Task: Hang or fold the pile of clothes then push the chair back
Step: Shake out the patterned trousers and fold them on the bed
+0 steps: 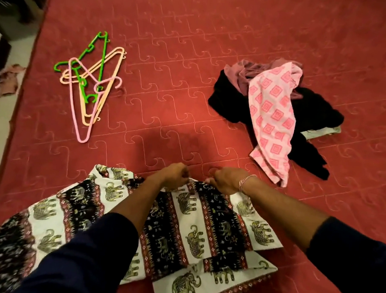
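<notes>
Both hands close together at far edge of elephant-print garment (191, 223), near centre of bed (192, 35). Left hand (175, 175) and right hand (224, 181) each pinch that edge. Step, likely: flatten and fold. Best pull edge taut, smooth wrinkles, align edges before folding; left part bunched. Pile of clothes (275, 114) far right, well apart, still unsorted. Hangers (91, 82) far left, tangled together. Nothing blocks fold. Chair not visible.
</notes>
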Demonstrator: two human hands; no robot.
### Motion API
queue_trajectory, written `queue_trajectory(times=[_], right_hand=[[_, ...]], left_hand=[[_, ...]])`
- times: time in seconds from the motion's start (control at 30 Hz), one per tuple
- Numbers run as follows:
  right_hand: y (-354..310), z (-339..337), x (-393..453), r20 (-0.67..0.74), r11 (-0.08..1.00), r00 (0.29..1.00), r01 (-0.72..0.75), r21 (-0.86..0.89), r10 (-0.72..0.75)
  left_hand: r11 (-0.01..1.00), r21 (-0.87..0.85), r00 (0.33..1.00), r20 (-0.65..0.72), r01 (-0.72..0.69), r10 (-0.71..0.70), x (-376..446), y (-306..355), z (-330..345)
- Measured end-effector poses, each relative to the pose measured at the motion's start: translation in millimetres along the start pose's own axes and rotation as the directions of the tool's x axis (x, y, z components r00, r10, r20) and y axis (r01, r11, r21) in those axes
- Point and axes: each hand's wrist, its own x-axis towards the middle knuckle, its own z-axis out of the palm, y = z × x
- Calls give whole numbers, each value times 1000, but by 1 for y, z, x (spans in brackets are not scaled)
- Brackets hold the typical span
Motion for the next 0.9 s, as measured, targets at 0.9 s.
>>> queue_trajectory(times=[0.9], right_hand=[[-76,60,40,-207,834,973,195,517,-99]], left_hand=[[938,307,965,-249,158,-81,-50,-62,-14]])
